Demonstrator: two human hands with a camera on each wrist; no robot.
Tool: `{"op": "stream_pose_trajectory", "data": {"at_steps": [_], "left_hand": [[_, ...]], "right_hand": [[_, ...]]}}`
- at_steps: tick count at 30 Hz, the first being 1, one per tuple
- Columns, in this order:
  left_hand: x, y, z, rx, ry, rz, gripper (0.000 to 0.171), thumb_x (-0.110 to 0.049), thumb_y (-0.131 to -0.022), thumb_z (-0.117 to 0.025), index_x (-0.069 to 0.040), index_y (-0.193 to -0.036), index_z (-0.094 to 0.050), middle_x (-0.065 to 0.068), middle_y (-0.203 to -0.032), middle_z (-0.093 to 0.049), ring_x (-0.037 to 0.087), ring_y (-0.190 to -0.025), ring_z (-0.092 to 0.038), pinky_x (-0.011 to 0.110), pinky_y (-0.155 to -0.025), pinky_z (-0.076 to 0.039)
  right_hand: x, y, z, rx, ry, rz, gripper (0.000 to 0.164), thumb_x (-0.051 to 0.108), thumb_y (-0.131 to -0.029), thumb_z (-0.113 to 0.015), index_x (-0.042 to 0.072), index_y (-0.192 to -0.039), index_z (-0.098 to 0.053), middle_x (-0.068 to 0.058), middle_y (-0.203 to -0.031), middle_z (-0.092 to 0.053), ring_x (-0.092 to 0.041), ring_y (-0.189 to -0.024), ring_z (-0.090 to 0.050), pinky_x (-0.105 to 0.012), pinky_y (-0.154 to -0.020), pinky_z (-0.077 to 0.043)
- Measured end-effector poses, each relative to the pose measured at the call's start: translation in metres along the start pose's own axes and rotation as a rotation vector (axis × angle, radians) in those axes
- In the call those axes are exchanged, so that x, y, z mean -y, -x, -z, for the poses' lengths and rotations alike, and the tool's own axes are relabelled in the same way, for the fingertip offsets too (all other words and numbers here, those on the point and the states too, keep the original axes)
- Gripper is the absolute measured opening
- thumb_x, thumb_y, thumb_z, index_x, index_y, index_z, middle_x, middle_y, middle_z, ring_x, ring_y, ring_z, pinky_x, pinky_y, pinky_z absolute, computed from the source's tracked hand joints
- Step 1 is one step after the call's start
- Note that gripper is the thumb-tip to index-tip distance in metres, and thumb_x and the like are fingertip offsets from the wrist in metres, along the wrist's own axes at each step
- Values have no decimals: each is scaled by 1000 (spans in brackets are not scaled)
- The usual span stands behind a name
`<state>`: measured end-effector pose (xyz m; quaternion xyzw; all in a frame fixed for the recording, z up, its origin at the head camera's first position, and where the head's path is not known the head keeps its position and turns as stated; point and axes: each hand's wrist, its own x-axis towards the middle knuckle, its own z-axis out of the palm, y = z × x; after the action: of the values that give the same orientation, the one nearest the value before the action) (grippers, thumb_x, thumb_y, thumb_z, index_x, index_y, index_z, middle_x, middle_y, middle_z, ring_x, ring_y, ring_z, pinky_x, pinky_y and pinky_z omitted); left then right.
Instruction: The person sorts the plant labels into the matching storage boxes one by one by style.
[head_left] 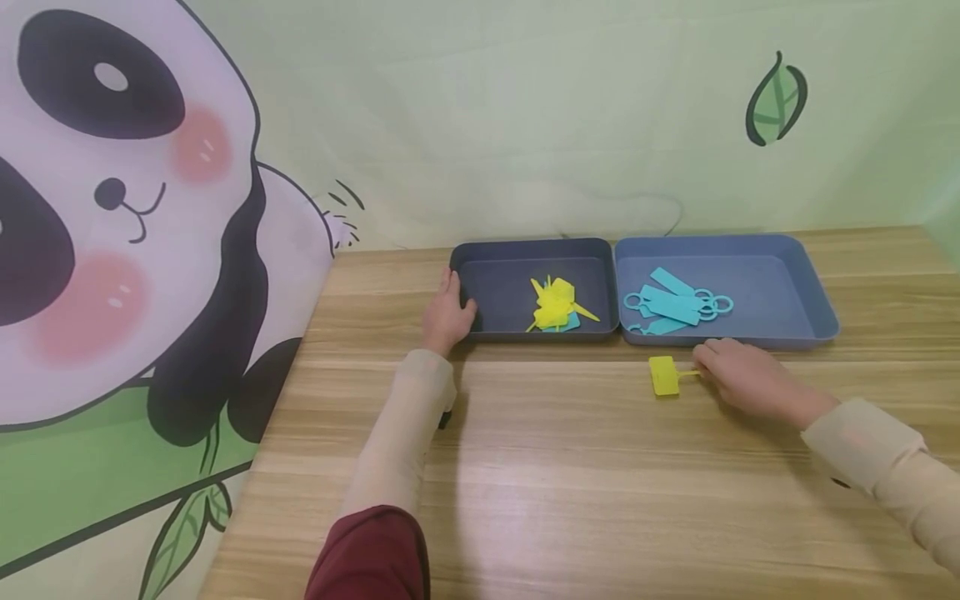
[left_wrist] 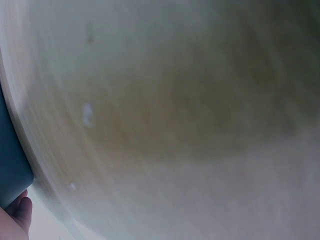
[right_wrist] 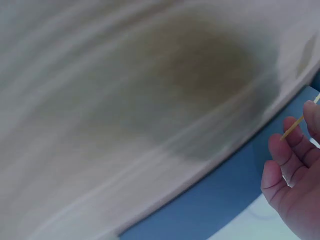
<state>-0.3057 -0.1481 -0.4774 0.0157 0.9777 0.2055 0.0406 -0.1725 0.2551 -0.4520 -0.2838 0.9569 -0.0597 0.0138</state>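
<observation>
My left hand (head_left: pixel 444 321) holds the left wall of a dark tray (head_left: pixel 491 292), thumb over its rim and fingers along the outside. In that tray lie several yellow tags (head_left: pixel 555 304) in a heap, with a bit of turquoise under them. Just in front of the blue tray (head_left: pixel 772 287), my right hand (head_left: pixel 750 379) pinches the thin tail of a yellow cable-tie tag (head_left: pixel 664 376). The tag's flat head points left over the table. In the right wrist view, the yellow tail (right_wrist: pixel 292 127) runs between thumb and fingertips.
Several turquoise strap tags with ring ends (head_left: pixel 671 304) lie in the left half of the blue tray. Both trays stand side by side at the back of the wooden table (head_left: pixel 555 467). A cloth with a panda print (head_left: pixel 135 208) hangs behind and to the left.
</observation>
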Motion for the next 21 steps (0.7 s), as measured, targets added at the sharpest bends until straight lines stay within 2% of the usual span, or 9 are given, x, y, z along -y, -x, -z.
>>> {"op": "stream_pose_trajectory", "data": {"at_steps": [8, 15, 21], "left_hand": [[0, 0, 0, -6, -8, -1, 64, -32, -90, -39, -6, -142, -13, 4, -150, -5, 20, -136, -18, 34, -107, -25], [0, 0, 0, -8, -14, -2, 64, -32, -90, -39, -6, -142, -14, 4, -150, -5, 22, -135, -20, 36, -106, -27], [0, -1, -1, -10, -11, -2, 64, -32, -90, -40, -6, -142, -14, 5, -150, -6, 23, -134, -22, 36, -105, -28]], "right_hand": [[10, -18, 15, -48, -22, -5, 13, 4, -85, -53, 10, -76, -45, 1, -70, -38, -15, -66, -36, -25, -55, -29], [16, -40, 23, -107, -28, 29, 11, 3, -84, -55, 8, -78, -48, -1, -71, -43, -16, -66, -37, -26, -57, -33], [23, -60, 28, -105, -57, 49, 12, 2, -84, -54, 7, -76, -47, -2, -70, -44, -16, -64, -37, -27, -58, -32]]}}
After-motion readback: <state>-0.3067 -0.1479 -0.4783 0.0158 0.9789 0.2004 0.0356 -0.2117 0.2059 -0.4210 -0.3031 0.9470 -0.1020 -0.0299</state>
